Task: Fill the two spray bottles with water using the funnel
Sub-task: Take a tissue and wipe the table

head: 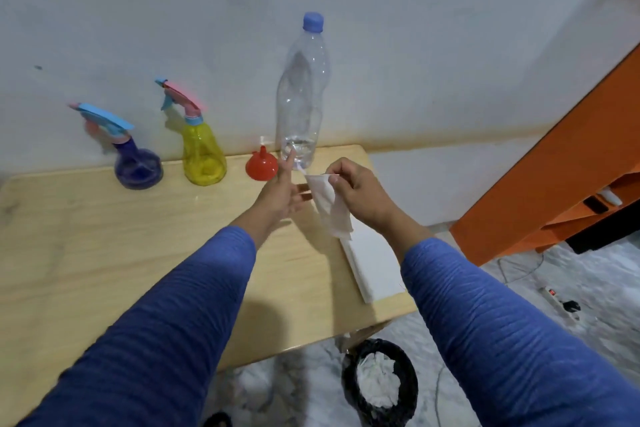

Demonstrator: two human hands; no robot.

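Observation:
A blue spray bottle [137,163] and a yellow spray bottle [202,152], both with their trigger heads on, stand at the back of the wooden table [104,239]. To their right a red funnel [261,165] sits mouth-down. A tall clear water bottle [302,94] with a blue cap holds only a little water at the bottom. My right hand [356,194] pinches a white tissue [329,208] that hangs above the table. My left hand [282,192] is beside it with fingers spread, holding nothing.
A stack of white tissues [374,267] lies at the table's right edge. A black bin [379,381] with crumpled tissue stands on the floor below. An orange cabinet [571,166] is at the right, and a power strip [557,298] with cables lies on the floor.

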